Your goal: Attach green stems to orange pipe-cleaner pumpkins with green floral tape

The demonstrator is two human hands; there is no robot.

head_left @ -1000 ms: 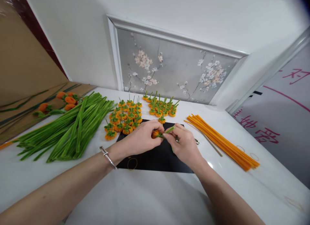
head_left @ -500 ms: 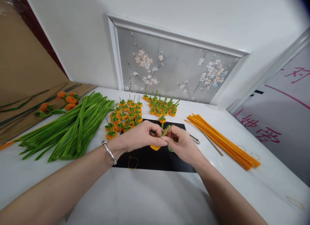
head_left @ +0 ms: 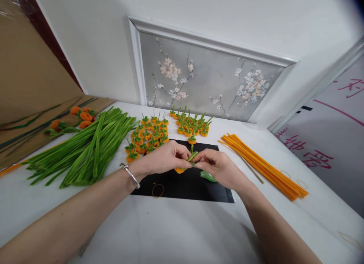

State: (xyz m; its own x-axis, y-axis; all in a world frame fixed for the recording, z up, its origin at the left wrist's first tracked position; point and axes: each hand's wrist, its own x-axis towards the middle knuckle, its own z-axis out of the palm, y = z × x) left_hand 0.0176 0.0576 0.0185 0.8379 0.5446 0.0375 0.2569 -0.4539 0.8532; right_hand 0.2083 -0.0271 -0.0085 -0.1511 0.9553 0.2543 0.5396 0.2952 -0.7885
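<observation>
left grip (head_left: 166, 157) is clenched on a small orange-and-green piece (head_left: 179, 170), which sits right at its thumb; right grip (head_left: 223, 167), just beside it, pinches at a green strand (head_left: 191, 157) over the piece. beneath both lies a black mat (head_left: 182, 188) on the white worktop (head_left: 159, 226), with a partly hidden green object (head_left: 209, 176) under the right grip. similar finished-looking pieces (head_left: 148, 135) stand beyond the left grip, green stems (head_left: 85, 150) lie to its left, and orange stems (head_left: 264, 167) lie right of the right grip. farther right, a whiteboard (head_left: 341, 142) bears magenta handwriting (head_left: 317, 159): 对 and 爱 seem legible, other characters unclear.
</observation>
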